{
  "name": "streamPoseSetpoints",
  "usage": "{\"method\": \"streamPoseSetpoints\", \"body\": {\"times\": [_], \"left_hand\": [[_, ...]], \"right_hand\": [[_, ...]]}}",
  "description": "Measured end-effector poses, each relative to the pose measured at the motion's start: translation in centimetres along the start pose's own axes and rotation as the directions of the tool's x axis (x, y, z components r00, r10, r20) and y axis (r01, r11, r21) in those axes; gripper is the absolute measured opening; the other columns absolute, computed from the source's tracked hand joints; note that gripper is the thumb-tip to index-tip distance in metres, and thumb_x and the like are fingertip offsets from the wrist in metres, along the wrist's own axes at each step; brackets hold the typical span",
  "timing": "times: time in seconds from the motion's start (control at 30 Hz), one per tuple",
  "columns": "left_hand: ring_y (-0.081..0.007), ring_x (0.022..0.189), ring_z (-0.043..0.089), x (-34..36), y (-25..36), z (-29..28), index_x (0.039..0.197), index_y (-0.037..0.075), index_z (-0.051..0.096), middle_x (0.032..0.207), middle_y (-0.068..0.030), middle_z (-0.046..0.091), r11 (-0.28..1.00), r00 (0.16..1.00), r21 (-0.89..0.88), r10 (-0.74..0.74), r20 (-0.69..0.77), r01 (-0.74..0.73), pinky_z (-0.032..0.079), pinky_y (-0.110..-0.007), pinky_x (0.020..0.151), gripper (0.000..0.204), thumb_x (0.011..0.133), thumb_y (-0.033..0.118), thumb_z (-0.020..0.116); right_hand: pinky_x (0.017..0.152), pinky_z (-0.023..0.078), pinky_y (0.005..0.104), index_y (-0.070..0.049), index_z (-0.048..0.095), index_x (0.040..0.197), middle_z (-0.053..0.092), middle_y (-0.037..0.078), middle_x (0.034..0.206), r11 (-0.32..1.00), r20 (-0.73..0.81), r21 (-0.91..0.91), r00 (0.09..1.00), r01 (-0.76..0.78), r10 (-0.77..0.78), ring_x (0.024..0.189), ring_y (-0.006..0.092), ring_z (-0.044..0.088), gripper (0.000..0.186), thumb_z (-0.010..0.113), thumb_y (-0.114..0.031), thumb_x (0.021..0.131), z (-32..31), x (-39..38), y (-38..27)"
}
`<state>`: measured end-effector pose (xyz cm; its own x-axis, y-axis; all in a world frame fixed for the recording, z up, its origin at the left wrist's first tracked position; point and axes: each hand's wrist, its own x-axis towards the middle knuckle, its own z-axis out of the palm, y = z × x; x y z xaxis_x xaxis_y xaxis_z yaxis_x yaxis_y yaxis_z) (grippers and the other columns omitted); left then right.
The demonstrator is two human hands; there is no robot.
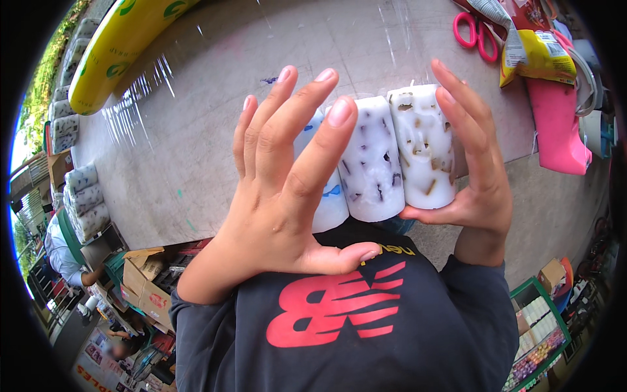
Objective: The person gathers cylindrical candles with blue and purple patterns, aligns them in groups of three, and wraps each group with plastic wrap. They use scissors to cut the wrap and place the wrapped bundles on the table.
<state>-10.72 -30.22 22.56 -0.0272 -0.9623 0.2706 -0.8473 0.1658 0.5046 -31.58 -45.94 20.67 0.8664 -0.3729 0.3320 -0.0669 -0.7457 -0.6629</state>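
Observation:
Three white pillar candles lie side by side at the table's near edge: one flecked blue [332, 210], one flecked purple [372, 160], one flecked brown [421, 147]. My left hand [290, 179] is spread over the blue-flecked candle, partly hiding it, fingers apart and thumb stretched out below; whether it touches the candle is unclear. My right hand [480, 173] cups the brown-flecked candle's right side, with its thumb against the lower end and its fingers raised along the side.
The worktable [163, 183] holds a yellow wrap roll [108, 49], red scissors [477, 36], a packet [535, 55], a pink item [555, 130] and stacked candles [88, 202] at left. A co-worker [65, 258], cardboard boxes [147, 291] and a green crate [539, 326] are beyond.

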Motion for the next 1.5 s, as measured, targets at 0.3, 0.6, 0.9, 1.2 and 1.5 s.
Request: {"method": "streamPoseSetpoints", "body": {"times": [0.3,0.6,0.9,1.2,1.5], "left_hand": [[-0.0420,0.139,0.028,-3.1,-2.4,-0.6,0.150,-0.002,0.019,0.149,-0.0298,0.025,0.994,0.991,-0.110,-0.041,-0.124,0.027,0.024,-0.051,0.112,0.103,0.080,0.063,0.060],[-0.0387,0.138,0.029,-5.9,-3.1,-2.8,0.150,-0.002,0.020,0.149,-0.0278,0.026,0.985,0.966,-0.064,-0.172,-0.193,0.163,0.025,-0.049,0.112,0.090,0.090,0.057,0.052],[-0.0358,0.134,0.032,-10.8,-6.9,-10.3,0.150,0.002,0.024,0.149,-0.0226,0.029,0.946,0.887,0.121,-0.232,-0.398,0.301,0.023,-0.047,0.111,0.077,0.095,0.051,0.046],[-0.0357,0.133,0.036,-18.4,-11.6,-14.1,0.145,0.003,0.035,0.146,-0.0222,0.033,0.838,0.792,0.267,-0.276,-0.545,0.476,0.028,-0.047,0.110,0.063,0.096,0.038,0.052],[-0.0395,0.131,0.036,-22.7,-13.7,-11.0,0.141,-0.001,0.037,0.144,-0.0230,0.032,0.785,0.563,-0.108,-0.525,-0.638,0.610,0.032,-0.047,0.108,0.064,0.088,0.024,0.063]], "right_hand": [[0.112,0.028,0.0489,-0.008,0.039,0.145,0.039,0.026,0.146,0.999,-0.134,-0.013,0.990,-0.052,0.050,0.136,0.0374,0.040,0.120,0.086,-0.060,0.048,-0.1,-1.1,0.1],[0.112,0.028,0.0470,-0.004,0.040,0.144,0.041,0.024,0.146,0.994,-0.233,-0.008,0.967,-0.112,0.107,0.135,0.0356,0.039,0.112,0.074,-0.070,0.060,-0.8,-0.8,-1.0],[0.111,0.031,0.0459,-0.001,0.036,0.145,0.038,0.024,0.147,0.958,-0.016,-0.288,1.000,-0.005,0.000,0.136,0.0373,0.038,0.100,0.069,-0.064,0.074,-3.3,4.4,-3.9],[0.108,0.035,0.0446,-0.005,0.043,0.140,0.044,0.019,0.142,0.879,0.361,-0.277,0.890,0.387,-0.278,0.130,0.0358,0.043,0.070,0.074,-0.026,0.080,2.2,20.7,-13.6],[0.111,0.036,0.0415,-0.011,0.045,0.139,0.044,0.015,0.142,0.749,0.367,-0.382,0.833,0.541,-0.414,0.133,0.0310,0.042,0.056,0.063,-0.034,0.091,21.6,43.3,-16.8]]}}
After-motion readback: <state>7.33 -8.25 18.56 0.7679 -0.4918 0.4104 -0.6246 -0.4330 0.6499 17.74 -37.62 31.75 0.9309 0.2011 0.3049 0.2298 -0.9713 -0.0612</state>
